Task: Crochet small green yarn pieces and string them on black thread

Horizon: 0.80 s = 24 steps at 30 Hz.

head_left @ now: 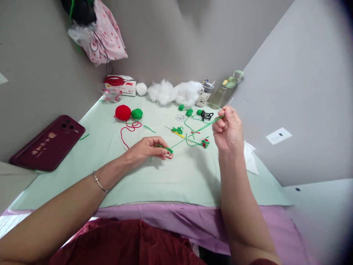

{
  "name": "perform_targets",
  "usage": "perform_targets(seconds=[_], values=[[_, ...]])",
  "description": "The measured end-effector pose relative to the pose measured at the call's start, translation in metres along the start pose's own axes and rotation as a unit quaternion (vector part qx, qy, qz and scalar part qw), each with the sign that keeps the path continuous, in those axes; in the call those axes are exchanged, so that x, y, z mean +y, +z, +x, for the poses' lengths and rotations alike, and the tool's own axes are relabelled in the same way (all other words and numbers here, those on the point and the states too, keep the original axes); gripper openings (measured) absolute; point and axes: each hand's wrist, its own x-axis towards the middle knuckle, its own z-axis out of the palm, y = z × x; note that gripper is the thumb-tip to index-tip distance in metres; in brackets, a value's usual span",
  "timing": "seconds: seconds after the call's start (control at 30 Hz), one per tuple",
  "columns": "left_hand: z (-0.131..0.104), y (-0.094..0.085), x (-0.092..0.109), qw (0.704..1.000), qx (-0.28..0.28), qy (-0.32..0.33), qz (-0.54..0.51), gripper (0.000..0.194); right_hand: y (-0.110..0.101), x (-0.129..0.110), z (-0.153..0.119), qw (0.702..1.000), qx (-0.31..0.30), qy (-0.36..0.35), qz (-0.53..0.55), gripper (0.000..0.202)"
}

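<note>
My left hand point(154, 148) is closed on a small crocheted piece point(170, 151) in green, red and white, pinched between thumb and fingers just above the table. My right hand point(228, 129) is raised to the right, its fingers pinching a thin, pale needle point(231, 101) that points up. From those fingers green yarn point(205, 127) runs taut down to the crocheted piece. Beneath the strand lie a yellow-handled crochet hook point(178, 133) and a green-and-red crocheted flower point(205, 142).
Red yarn point(122, 112) and green yarn point(137, 114) balls lie behind my left hand. White stuffing point(176, 92), a pen cup point(205, 95) and a water bottle point(224, 92) line the wall. A maroon phone point(48, 141) lies at the left. Black clips point(207, 115) are near my right hand.
</note>
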Motion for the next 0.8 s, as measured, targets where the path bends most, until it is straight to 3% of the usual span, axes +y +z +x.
perform_targets(seconds=[0.17, 0.3, 0.5, 0.63, 0.8], values=[[0.000, 0.001, -0.002, 1.000, 0.006, 0.010, 0.008, 0.021, -0.004, -0.004, 0.008, 1.000, -0.012, -0.019, 0.006, 0.022], [0.001, 0.002, -0.005, 1.000, 0.011, 0.020, 0.020, 0.019, -0.002, 0.002, -0.003, 0.988, -0.114, -0.005, -0.104, 0.022], [0.001, 0.004, -0.003, 0.997, 0.032, 0.050, 0.058, 0.020, 0.004, 0.008, -0.033, 0.883, -0.349, -0.005, -0.313, 0.011], [0.000, 0.005, -0.001, 0.995, 0.044, 0.071, 0.058, 0.015, 0.008, 0.009, -0.043, 0.829, -0.395, -0.043, -0.393, 0.013], [-0.001, 0.006, 0.000, 0.994, 0.045, 0.066, 0.071, 0.015, 0.009, 0.012, -0.044, 0.808, -0.404, -0.078, -0.423, 0.014]])
